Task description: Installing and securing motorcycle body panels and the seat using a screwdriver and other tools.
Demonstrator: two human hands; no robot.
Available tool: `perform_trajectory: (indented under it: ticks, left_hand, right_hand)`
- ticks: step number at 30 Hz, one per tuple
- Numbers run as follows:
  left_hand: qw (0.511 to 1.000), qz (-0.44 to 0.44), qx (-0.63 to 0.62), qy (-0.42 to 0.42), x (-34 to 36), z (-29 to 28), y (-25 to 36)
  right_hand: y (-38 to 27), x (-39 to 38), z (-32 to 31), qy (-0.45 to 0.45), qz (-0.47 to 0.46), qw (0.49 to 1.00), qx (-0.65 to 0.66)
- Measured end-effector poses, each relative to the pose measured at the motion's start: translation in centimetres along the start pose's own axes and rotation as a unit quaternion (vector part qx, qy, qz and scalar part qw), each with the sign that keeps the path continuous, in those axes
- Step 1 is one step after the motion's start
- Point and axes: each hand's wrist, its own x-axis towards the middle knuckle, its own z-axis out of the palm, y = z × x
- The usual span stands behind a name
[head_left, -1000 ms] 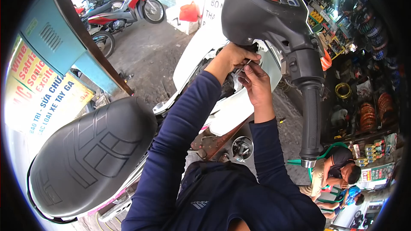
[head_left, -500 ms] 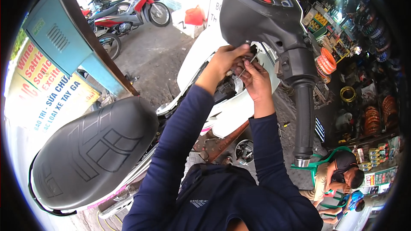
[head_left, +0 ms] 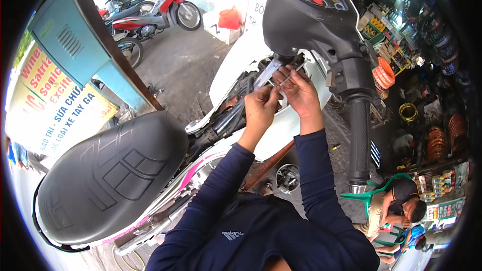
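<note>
My right hand [head_left: 304, 95] pinches a thin metal rod [head_left: 289, 77] between thumb and fingers, in front of the steering column of a white motorbike. The exact kind of rod does not show. Just to its left and a little nearer, my left hand [head_left: 260, 110] is closed, its fingertips at the rod's lower end; what they grip is hidden. Around both hands the white body panels [head_left: 228, 73] leave an opening with dark frame parts and cables [head_left: 221, 125]. Beyond them stands the black handlebar cover [head_left: 306, 22] with its gauges.
A black seat [head_left: 115, 175] lies to the left, the handlebar grip [head_left: 358, 140] to the right. A round metal part [head_left: 287, 178] sits on the ground. A red motorbike [head_left: 160, 10] stands at the far left. Two people sit at the lower right, one in a black shirt [head_left: 401, 195].
My left hand has drawn back from the handlebar cover toward me, uncovering the opening and a pale strip there. My right hand still holds the rod in nearly the same place.
</note>
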Motion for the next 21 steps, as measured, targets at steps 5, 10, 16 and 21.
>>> perform_trajectory:
  ticks: [5,10,16,21]
  left_hand:
    - [0.972,-0.096,-0.198,-0.084,0.8,-0.3,1.3]
    - [0.921,0.278,0.264,0.064,0.5,0.0,1.6]
    - [0.752,-0.342,-0.495,-0.268,0.5,-1.9,1.0]
    - [0.684,-0.335,-0.606,-0.227,0.6,-0.2,1.0]
  right_hand:
    - [-0.5,-0.1,-0.3,0.012,0.015,1.0,-0.019]
    - [-0.2,0.1,0.2,-0.014,-0.011,1.0,-0.008]
    - [0.3,-0.3,0.0,-0.01,-0.032,0.999,0.006]
    - [0.7,-0.4,-0.2,-0.009,-0.044,0.999,0.011]
